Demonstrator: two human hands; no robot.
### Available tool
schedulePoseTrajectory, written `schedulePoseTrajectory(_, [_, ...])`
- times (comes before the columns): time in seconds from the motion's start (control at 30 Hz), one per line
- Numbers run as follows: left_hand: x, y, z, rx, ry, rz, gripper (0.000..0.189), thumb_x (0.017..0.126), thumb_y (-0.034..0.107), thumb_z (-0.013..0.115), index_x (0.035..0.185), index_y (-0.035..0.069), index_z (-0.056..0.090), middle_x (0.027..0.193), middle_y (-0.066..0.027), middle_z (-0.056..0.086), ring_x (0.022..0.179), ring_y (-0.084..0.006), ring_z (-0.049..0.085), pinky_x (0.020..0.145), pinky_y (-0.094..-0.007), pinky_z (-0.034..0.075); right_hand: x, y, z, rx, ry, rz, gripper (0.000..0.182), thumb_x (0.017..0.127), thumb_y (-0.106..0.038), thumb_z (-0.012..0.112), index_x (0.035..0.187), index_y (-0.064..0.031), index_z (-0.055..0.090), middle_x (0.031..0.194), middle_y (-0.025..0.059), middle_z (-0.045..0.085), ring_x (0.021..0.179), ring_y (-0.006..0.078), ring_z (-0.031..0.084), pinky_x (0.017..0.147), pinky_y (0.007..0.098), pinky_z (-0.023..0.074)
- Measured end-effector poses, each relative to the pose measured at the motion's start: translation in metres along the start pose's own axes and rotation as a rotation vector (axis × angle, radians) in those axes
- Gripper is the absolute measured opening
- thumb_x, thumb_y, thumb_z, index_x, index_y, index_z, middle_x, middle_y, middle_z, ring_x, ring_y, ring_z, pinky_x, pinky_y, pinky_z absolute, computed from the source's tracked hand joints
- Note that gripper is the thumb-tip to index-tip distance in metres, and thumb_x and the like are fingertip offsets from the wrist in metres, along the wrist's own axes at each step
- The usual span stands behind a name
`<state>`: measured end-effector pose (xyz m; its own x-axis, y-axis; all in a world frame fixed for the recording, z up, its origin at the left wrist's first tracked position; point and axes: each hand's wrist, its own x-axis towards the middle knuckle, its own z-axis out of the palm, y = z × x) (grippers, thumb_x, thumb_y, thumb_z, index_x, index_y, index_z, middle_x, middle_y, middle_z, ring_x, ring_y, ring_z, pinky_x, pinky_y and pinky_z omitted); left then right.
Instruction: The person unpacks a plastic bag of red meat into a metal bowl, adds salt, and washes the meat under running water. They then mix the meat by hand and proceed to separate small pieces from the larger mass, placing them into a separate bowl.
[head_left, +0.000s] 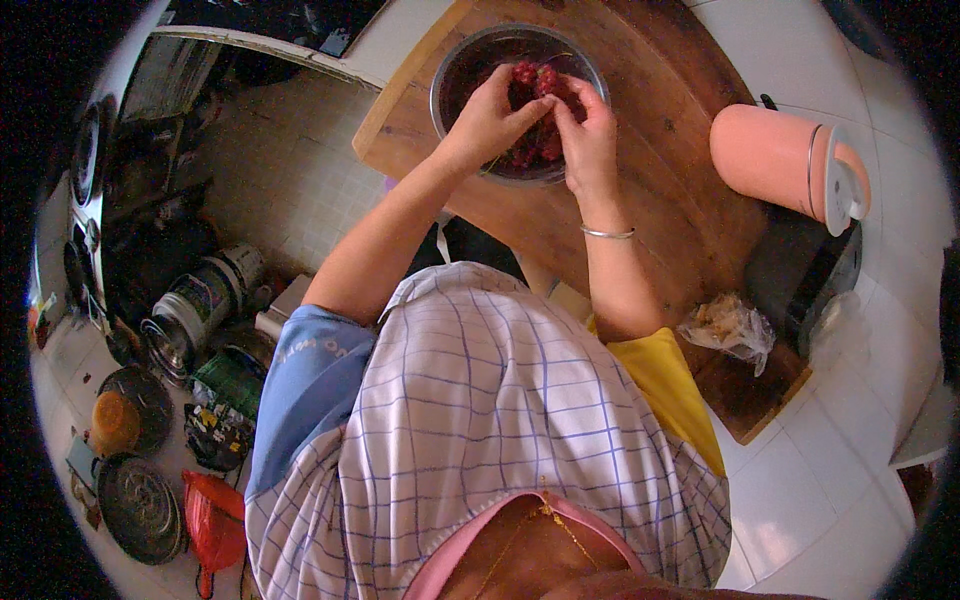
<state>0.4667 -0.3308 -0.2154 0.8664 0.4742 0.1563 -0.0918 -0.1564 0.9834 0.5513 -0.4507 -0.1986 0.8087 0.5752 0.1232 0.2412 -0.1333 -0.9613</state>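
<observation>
A round metal bowl (435, 101) stands on a wooden table. Over it, my left hand (487, 116) and my right hand (589, 131) meet at the thumbs. Between their fingers is a small bunch of red, bumpy, berry-like pieces (538, 77); exactly what they are cannot be told. More dark red pieces (534, 154) lie lower in the bowl, partly behind my hands. A thin stem-like strand pokes out near the bowl's far rim. My fingertips partly cover the bunch.
The wooden table (660, 150) carries a pink jug with a white lid (772, 161) at the right. Closer in are a clear plastic bag (727, 330) with pale contents and a dark box-like object (799, 262). Pans (139, 506), buckets (202, 296) and a red plastic item (216, 517) crowd the floor at left.
</observation>
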Motion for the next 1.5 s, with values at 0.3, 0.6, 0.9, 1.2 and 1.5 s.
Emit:
schedulePoseTrajectory(0.3, [-0.003, 0.007, -0.009, -0.724, 0.190, -0.423, 0.021, 0.093, 0.017, 0.055, 0.105, 0.000, 0.054, 0.097, -0.0086, 0.062, 0.087, -0.0188, 0.063, 0.075, -0.0331, 0.055, 0.023, 0.000, -0.011, -0.701, -0.111, -0.439, 0.029, 0.081, 0.002, 0.056, 0.108, -0.0053, 0.062, 0.111, 0.0105, 0.062, 0.100, 0.0293, 0.058, 0.087, 0.0361, 0.0464])
schedulePoseTrajectory(0.6, [-0.015, 0.010, 0.003, -0.949, 0.104, -0.588, 0.025, 0.091, 0.015, 0.056, 0.111, -0.001, 0.053, 0.103, -0.0119, 0.062, 0.091, -0.0254, 0.064, 0.080, -0.0411, 0.056, 0.058, 0.016, -0.019, -1.302, -0.267, -0.734, 0.016, 0.077, -0.020, 0.065, 0.092, -0.0163, 0.065, 0.093, 0.0014, 0.058, 0.098, 0.0241, 0.051, 0.082, 0.0424, 0.0384])
schedulePoseTrajectory(0.9, [-0.027, 0.008, 0.017, -1.032, 0.139, -0.647, 0.020, 0.091, 0.010, 0.053, 0.109, 0.002, 0.054, 0.099, -0.0086, 0.062, 0.091, -0.0215, 0.061, 0.083, -0.0420, 0.053, 0.039, -0.016, -0.040, -1.160, -0.235, -0.397, 0.026, 0.081, -0.037, 0.065, 0.088, -0.0123, 0.068, 0.090, 0.0068, 0.066, 0.090, 0.0296, 0.058, 0.078, 0.0460, 0.0415])
schedulePoseTrajectory(1.2, [-0.022, 0.015, 0.017, -1.071, 0.143, -0.577, 0.019, 0.088, 0.016, 0.061, 0.104, 0.006, 0.057, 0.094, -0.0052, 0.063, 0.089, -0.0161, 0.061, 0.077, -0.0347, 0.053, -0.015, -0.030, -0.011, -0.807, -0.132, -0.377, 0.022, 0.075, -0.024, 0.071, 0.086, -0.0070, 0.062, 0.086, 0.0105, 0.064, 0.084, 0.0311, 0.058, 0.074, 0.0420, 0.0446])
schedulePoseTrajectory(1.5, [-0.019, 0.014, 0.015, -1.034, 0.205, -0.511, 0.014, 0.087, 0.009, 0.061, 0.099, 0.004, 0.055, 0.091, -0.0036, 0.060, 0.080, -0.0146, 0.060, 0.073, -0.0310, 0.054, 0.022, -0.029, -0.018, -0.471, -0.192, -0.318, 0.015, 0.086, -0.011, 0.057, 0.099, -0.0049, 0.064, 0.100, 0.0109, 0.064, 0.089, 0.0298, 0.062, 0.077, 0.0364, 0.0496])
